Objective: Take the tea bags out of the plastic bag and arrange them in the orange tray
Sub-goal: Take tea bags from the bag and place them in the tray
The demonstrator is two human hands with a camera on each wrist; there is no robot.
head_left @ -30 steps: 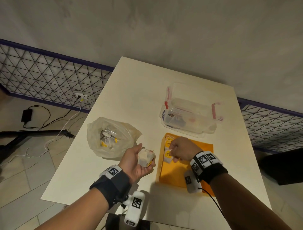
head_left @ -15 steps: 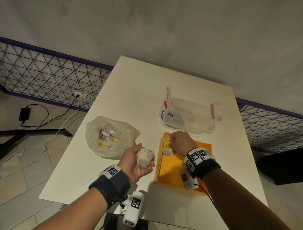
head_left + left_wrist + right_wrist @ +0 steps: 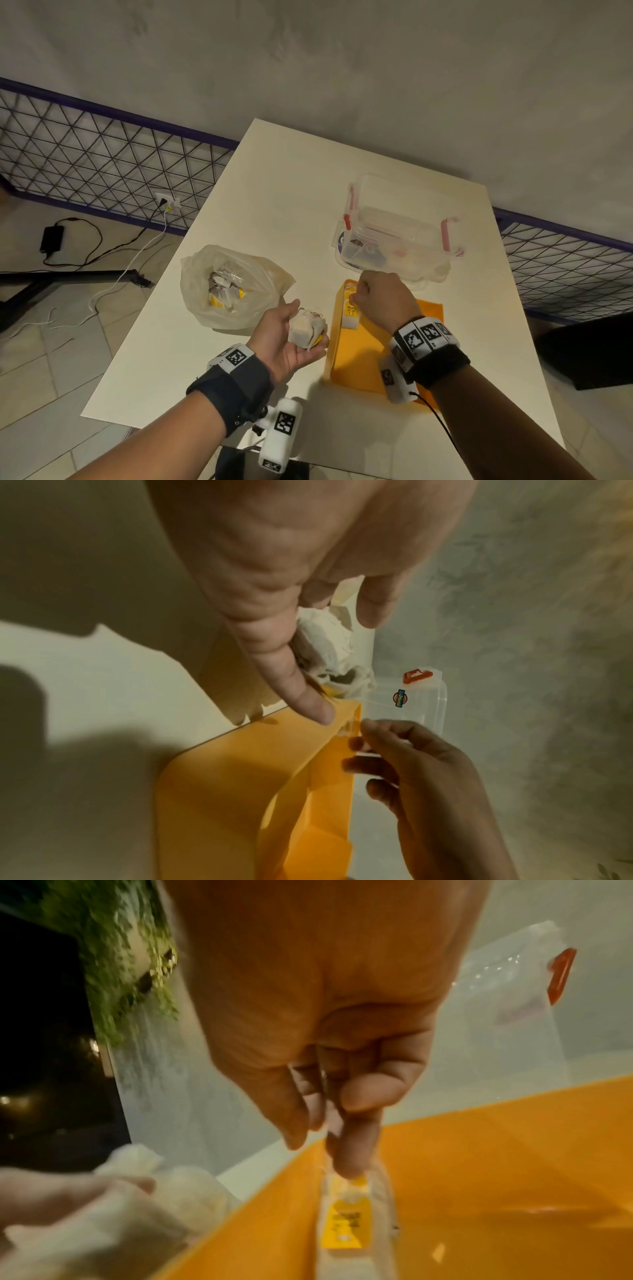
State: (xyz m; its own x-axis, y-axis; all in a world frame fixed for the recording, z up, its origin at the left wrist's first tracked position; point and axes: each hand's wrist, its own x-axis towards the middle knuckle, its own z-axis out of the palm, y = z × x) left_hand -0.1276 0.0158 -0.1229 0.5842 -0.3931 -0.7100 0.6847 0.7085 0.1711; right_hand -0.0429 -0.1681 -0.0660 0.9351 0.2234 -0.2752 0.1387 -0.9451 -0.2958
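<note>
My left hand (image 3: 310, 325) lies palm up left of the orange tray (image 3: 363, 356) and cups a small bunch of white tea bags (image 3: 303, 330), also seen in the left wrist view (image 3: 329, 645). My right hand (image 3: 358, 296) hovers over the tray's far left corner, fingers curled. It pinches the top of one tea bag (image 3: 350, 313) with a yellow tag (image 3: 344, 1223), which lies along the tray's left wall. The crumpled plastic bag (image 3: 236, 284) sits open further left, with more tea bags inside.
A clear lidded container (image 3: 394, 233) with red clips stands just beyond the tray on the white table (image 3: 274, 192). The table's left edge is near the plastic bag. A wire fence and cables on the floor are to the left.
My right hand has moved away from me along the tray's left wall to its far corner, with the tea bag. My left hand has stayed put with its bunch.
</note>
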